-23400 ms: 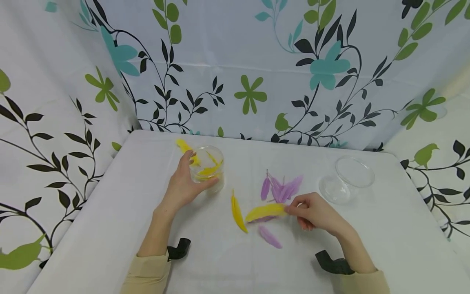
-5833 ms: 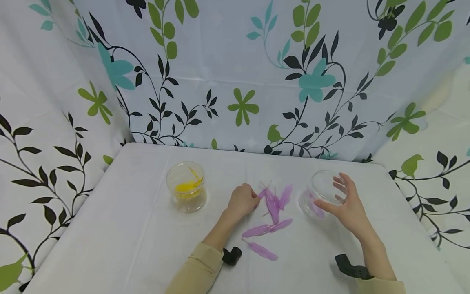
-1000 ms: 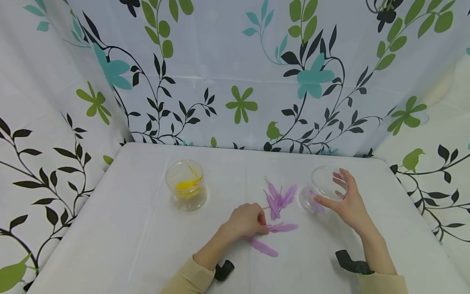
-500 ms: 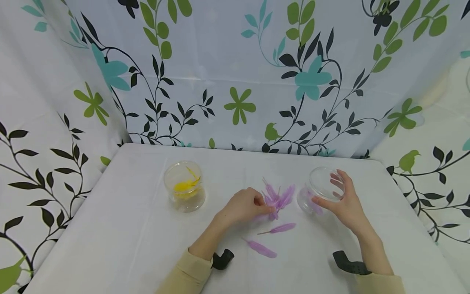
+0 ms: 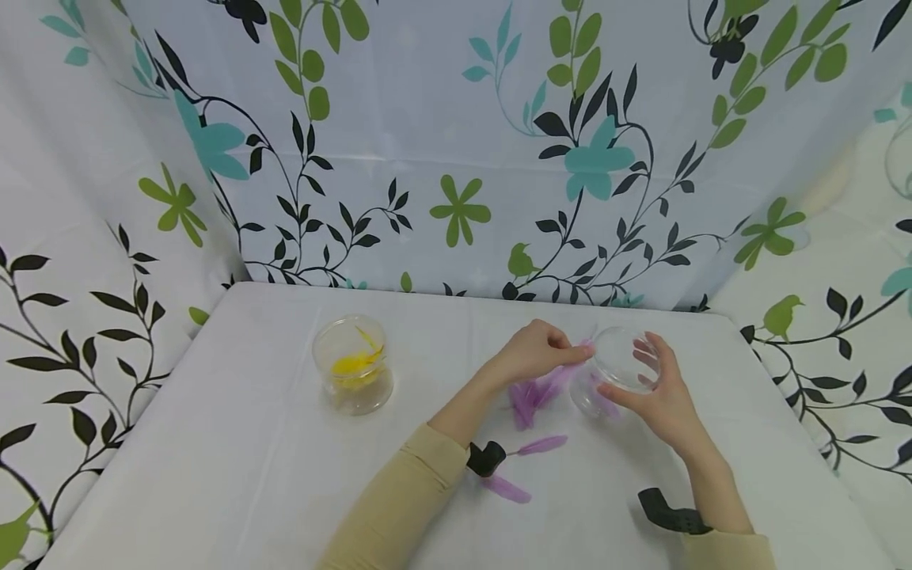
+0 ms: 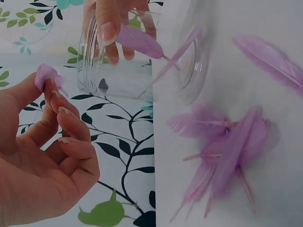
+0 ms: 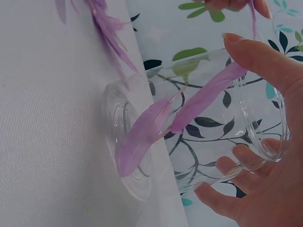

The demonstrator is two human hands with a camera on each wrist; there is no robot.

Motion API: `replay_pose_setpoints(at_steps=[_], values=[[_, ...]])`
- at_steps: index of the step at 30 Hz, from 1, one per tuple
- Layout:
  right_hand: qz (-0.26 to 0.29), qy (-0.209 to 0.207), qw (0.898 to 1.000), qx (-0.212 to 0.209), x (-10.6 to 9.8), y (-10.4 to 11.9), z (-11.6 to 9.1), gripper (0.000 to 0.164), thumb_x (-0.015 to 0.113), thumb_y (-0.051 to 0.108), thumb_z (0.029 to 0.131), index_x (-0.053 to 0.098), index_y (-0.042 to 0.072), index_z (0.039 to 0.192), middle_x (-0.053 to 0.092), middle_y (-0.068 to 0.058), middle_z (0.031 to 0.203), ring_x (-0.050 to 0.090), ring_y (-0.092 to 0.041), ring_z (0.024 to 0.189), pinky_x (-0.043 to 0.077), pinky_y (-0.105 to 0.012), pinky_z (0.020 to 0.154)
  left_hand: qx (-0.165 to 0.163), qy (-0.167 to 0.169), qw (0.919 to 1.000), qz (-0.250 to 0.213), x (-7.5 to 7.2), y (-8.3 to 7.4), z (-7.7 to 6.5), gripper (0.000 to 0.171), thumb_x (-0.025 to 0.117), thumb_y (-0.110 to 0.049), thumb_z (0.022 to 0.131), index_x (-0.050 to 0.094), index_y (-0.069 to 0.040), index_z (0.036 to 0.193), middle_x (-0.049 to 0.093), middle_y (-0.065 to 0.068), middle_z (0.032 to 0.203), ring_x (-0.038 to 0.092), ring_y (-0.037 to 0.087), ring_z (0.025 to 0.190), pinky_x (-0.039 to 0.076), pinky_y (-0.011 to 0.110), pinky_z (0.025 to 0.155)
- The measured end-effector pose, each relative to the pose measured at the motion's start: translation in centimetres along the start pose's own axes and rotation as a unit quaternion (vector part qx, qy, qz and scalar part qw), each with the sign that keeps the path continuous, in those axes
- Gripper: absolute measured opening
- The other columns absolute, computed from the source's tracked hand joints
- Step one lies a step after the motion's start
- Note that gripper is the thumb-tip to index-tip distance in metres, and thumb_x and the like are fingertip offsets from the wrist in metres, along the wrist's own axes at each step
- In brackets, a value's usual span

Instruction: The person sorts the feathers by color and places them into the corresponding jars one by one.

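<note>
In the head view my left hand (image 5: 537,352) pinches a purple feather between thumb and index finger beside the mouth of the right glass jar (image 5: 620,352). The left wrist view shows that feather (image 6: 47,78) bunched at the fingertips, mostly hidden by them. My right hand (image 5: 670,396) holds the upright jar round its upper part, thumb in front and fingers behind. Inside the jar, two purple feathers (image 7: 144,137) show in the right wrist view. A heap of purple feathers (image 5: 526,404) lies just left of the jar.
On the left stands a second glass jar (image 5: 365,402) containing yellow feathers (image 5: 356,364). Nearer me, two loose purple feathers (image 5: 543,446) lie on the white table (image 5: 235,443); my left wrist camera partly covers them. A patterned curtain (image 5: 399,119) hangs behind the table.
Over the last second my left hand has moved from the near feathers, past the heap, up to the right jar's rim with a feather. Earlier, yellow feathers lay on the table; now they are in the left jar.
</note>
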State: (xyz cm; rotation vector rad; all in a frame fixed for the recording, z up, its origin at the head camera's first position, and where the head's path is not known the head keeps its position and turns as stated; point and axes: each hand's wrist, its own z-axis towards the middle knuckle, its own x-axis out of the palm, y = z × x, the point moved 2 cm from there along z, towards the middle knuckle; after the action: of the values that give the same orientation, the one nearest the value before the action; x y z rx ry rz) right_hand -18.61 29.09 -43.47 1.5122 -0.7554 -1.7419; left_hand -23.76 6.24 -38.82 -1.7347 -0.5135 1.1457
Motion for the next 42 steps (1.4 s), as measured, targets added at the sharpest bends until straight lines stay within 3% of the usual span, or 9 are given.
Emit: replay_pose_setpoints(at_steps=[3,8,14,19,26,32,37,42], values=[[0.001,0.000,1.000,-0.002,0.0,-0.1,0.0,0.111,0.084,0.031,0.082,0.006,0.013,0.159,0.028,-0.024,0.158,0.029,-0.047,0.143,0.032,-0.069,0.108,-0.007,-0.007,0.9999,-0.011,1.0,-0.7,1.1,0.038,0.071,-0.052,0.088,0.074,-0.016,0.075,0.065,-0.007,0.076,0.052,0.007,0.079,0.043,0.025,0.069],[0.003,0.001,1.000,-0.003,0.0,0.0,-0.1,0.110,0.083,0.030,0.082,0.006,0.013,0.159,0.028,-0.023,0.158,0.030,-0.045,0.143,0.032,-0.069,0.108,-0.020,-0.034,0.9992,-0.007,2.6,-1.7,2.1,0.034,0.074,-0.048,0.087,0.074,-0.015,0.076,0.063,-0.007,0.071,0.051,0.008,0.074,0.042,0.025,0.064],[0.007,-0.002,1.000,-0.015,-0.1,0.3,-0.2,0.109,0.084,0.024,0.081,0.008,0.012,0.159,0.029,-0.024,0.157,0.031,-0.046,0.142,0.033,-0.070,0.107,-0.001,-0.081,0.9957,0.046,3.6,-2.4,2.8,0.027,0.074,-0.044,0.088,0.076,-0.018,0.081,0.062,-0.010,0.070,0.053,0.007,0.068,0.042,0.022,0.058],[0.000,-0.003,1.000,-0.018,0.0,0.2,-0.2,0.109,0.085,0.023,0.081,0.009,0.012,0.159,0.030,-0.024,0.156,0.032,-0.045,0.141,0.034,-0.070,0.106,-0.004,-0.103,0.9910,0.086,4.1,-2.7,3.3,0.026,0.075,-0.045,0.087,0.078,-0.019,0.085,0.062,-0.011,0.073,0.052,0.006,0.067,0.041,0.021,0.056],[0.002,-0.001,1.000,-0.012,-0.1,0.0,-0.1,0.110,0.084,0.025,0.081,0.008,0.013,0.159,0.029,-0.023,0.157,0.032,-0.044,0.142,0.034,-0.070,0.107,-0.038,-0.104,0.9806,0.161,5.0,-3.2,3.7,0.025,0.078,-0.049,0.083,0.079,-0.024,0.085,0.069,-0.014,0.084,0.054,0.004,0.071,0.043,0.021,0.058],[-0.005,-0.003,1.000,-0.013,0.0,0.1,-0.2,0.110,0.084,0.025,0.081,0.008,0.013,0.159,0.030,-0.024,0.157,0.032,-0.046,0.142,0.035,-0.070,0.106,-0.052,-0.092,0.9696,0.221,5.2,-3.9,3.6,0.031,0.079,-0.055,0.080,0.079,-0.024,0.081,0.067,-0.015,0.073,0.053,0.005,0.067,0.043,0.022,0.053],[-0.002,0.001,1.000,-0.009,-0.1,0.1,-0.2,0.110,0.084,0.025,0.081,0.007,0.013,0.159,0.029,-0.024,0.157,0.031,-0.046,0.142,0.034,-0.070,0.106,-0.050,-0.089,0.9731,0.207,5.4,-3.7,3.6,0.037,0.078,-0.058,0.079,0.076,-0.021,0.074,0.059,-0.011,0.061,0.050,0.007,0.061,0.039,0.022,0.049],[-0.005,-0.001,1.000,-0.010,-0.1,0.1,-0.3,0.109,0.084,0.025,0.082,0.007,0.013,0.159,0.029,-0.023,0.158,0.031,-0.046,0.143,0.034,-0.070,0.106,-0.023,-0.091,0.9773,0.190,5.2,-3.3,3.5,0.035,0.074,-0.058,0.082,0.080,-0.026,0.093,0.072,-0.010,0.093,0.055,0.006,0.074,0.044,0.021,0.055]])
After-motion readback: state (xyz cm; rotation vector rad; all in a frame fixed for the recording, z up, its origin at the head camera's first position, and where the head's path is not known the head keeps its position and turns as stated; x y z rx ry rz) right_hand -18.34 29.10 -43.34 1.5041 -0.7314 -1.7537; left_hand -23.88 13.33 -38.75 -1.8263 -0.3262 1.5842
